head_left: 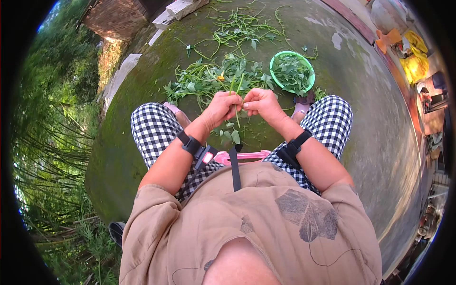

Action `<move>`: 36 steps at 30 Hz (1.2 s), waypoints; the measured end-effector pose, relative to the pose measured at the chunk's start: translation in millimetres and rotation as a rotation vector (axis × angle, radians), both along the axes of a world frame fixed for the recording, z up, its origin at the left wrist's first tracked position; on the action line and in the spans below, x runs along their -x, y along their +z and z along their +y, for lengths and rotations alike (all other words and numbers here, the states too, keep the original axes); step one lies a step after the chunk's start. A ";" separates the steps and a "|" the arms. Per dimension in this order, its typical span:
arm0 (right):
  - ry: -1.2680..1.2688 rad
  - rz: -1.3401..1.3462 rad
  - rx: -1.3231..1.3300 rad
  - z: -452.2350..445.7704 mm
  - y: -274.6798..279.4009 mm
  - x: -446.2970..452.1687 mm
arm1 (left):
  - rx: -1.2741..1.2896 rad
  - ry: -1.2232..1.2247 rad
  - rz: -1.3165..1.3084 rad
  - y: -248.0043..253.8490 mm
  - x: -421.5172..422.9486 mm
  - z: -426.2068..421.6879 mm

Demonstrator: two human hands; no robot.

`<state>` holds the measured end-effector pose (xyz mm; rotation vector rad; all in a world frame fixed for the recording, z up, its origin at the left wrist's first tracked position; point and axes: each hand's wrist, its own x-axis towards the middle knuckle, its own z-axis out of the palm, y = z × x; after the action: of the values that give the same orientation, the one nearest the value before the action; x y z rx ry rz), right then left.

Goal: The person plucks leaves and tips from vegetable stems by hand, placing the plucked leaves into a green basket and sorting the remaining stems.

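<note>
My left hand (pixel 223 107) is closed round thin green stems (pixel 238 114), whose ends stick up above the fingers and whose leaves (pixel 230 135) hang below. Close beside it, my right hand (pixel 262 104) pinches at the same stems with thumb and forefinger. Beyond both hands lies a heap of leafy green vines (pixel 204 78) with an orange flower (pixel 221 76) on it. A green-rimmed basket (pixel 311 80) holding loose leaves (pixel 290 71) stands to the right of the heap.
Long bare stems (pixel 240 23) are spread on the mossy concrete ground (pixel 375 123) farther off. A pink plastic seat (pixel 251 155) shows between my knees. Pale stone blocks (pixel 121 78) and bushes are at the left; a yellow bag (pixel 414 68) lies among items at the right.
</note>
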<state>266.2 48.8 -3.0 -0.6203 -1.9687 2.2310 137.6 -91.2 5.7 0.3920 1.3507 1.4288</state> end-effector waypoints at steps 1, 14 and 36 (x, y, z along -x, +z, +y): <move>0.004 -0.008 0.001 -0.3 -0.5 -0.3 | 0.004 0.007 0.015 -1.0 -0.3 0.1; -0.567 0.053 -0.157 98.7 60.8 -7.1 | 0.179 0.270 0.061 -34.5 26.0 -14.5; 0.355 -0.332 -0.132 25.1 -1.0 13.9 | 0.042 0.274 -0.228 -29.2 24.4 -0.1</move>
<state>252.3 73.9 -4.0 -0.7112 -2.5437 2.2779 113.2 -91.3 -23.5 0.0129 1.2797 1.6123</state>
